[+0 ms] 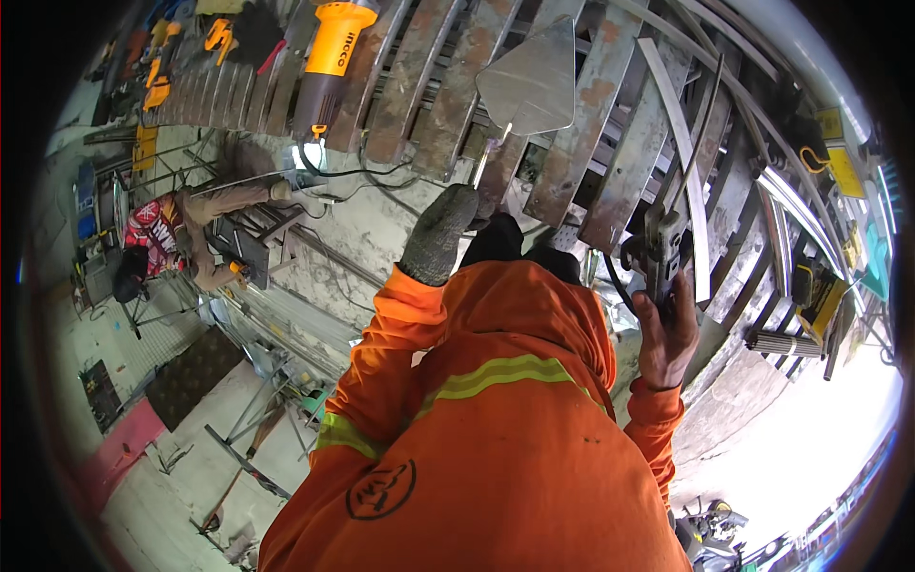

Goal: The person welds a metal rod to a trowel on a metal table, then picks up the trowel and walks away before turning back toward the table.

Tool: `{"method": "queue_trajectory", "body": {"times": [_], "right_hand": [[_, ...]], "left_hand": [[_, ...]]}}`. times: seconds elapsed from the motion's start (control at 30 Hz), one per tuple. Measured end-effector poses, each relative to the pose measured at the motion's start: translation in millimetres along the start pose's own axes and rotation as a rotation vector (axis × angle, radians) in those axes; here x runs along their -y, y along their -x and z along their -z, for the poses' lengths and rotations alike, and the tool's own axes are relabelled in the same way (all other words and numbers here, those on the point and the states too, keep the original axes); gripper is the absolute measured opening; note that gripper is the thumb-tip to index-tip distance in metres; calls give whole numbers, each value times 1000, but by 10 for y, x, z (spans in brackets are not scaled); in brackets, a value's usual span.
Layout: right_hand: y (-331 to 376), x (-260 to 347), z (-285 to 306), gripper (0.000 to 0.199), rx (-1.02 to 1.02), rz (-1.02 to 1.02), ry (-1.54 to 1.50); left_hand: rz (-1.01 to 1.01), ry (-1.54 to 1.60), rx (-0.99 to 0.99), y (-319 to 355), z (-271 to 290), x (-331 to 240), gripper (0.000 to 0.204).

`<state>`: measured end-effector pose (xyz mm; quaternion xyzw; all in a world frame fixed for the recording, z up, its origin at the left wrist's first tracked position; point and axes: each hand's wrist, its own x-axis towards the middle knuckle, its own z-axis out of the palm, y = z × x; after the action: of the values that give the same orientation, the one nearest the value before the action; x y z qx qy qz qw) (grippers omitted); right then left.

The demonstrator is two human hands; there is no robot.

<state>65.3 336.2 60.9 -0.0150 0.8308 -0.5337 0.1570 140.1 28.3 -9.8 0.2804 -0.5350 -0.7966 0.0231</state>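
Observation:
My left hand [440,234], in a grey knitted glove, is closed around the thin metal rod [478,173] of a trowel. The trowel's grey, pointed blade [534,81] lies out over the slatted metal bench [448,105]. At the right, my bare right hand [668,332] grips what looks like a welding electrode holder [661,253]. A thin dark rod [701,138] extends upward from near its jaws, and a black cable [618,284] curves beside it. My fingers partly hide the holder's lower end.
A yellow and black power tool [331,57] lies on the bench at upper left. Metal strips [679,143] and a bundle of grey rods [784,343] lie at the right. Cables [367,172] trail below the bench. Another person [176,234] works low at the left.

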Motion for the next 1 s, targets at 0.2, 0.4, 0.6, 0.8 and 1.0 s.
{"method": "queue_trajectory", "body": {"times": [0.2,0.4,0.6,0.8,1.0], "right_hand": [[43,-50,-7,56,22,-32,-72],[33,-82,32,57,82,-52,-138],[54,-111,4,54,21,-66,-284],[92,-232,28,53,-18,-79,-375],[72,-158,-42,56,-89,-25,-294]], "left_hand": [[72,-79,-78,-78,63,-201,37],[72,-43,-2,-128,129,-167,33],[49,-45,3,-107,181,-94,34],[60,51,106,-211,194,-101,30],[26,75,39,-173,184,-66,28]]}}
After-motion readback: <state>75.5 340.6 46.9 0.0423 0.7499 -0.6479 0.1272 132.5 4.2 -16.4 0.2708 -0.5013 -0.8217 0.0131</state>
